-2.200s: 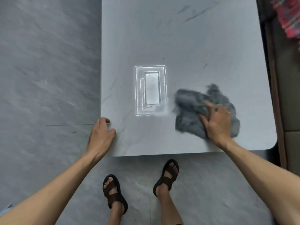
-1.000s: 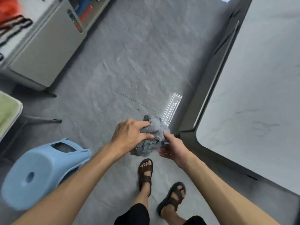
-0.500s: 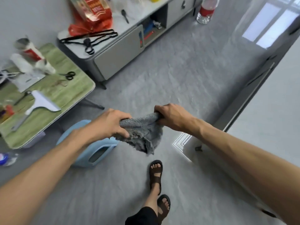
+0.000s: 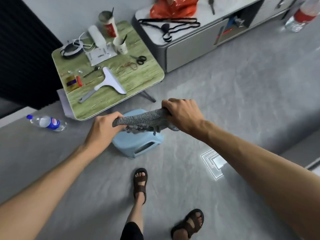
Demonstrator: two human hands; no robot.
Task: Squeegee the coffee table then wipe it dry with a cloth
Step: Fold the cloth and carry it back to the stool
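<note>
Both hands are clenched around the ends of the grey cloth (image 4: pixel 144 119): the left hand (image 4: pixel 103 129) grips its left end, the right hand (image 4: pixel 181 114) its right end, and the cloth is stretched between them in the air above a light blue plastic stool (image 4: pixel 138 144). The cloth is a dark grey terry fabric with a nubbly surface, drawn into a thick rope-like band along the top, with loose folds and a short tail hanging below the middle. Whether it is wet cannot be told.

The white squeegee (image 4: pixel 108 83) lies flat on a small green wood-grain table (image 4: pixel 138 75) beyond the stool, its wide blade toward the far side and its grey handle pointing toward the near left corner. The same tabletop holds scissors (image 4: pixel 139 59), a paper cup (image 4: pixel 120 45), a red can (image 4: pixel 108 25), papers and coiled cable. To the right of it stands a low grey cabinet (image 4: pixel 190 47) with black hangers (image 4: pixel 170 25) and a red bag (image 4: pixel 173 6) on top. The floor (image 4: pixel 242 101) is grey stone-patterned; a plastic water bottle (image 4: pixel 46 122) lies on its side at the left. The person's sandalled feet (image 4: pixel 141 181) stand below the hands
</note>
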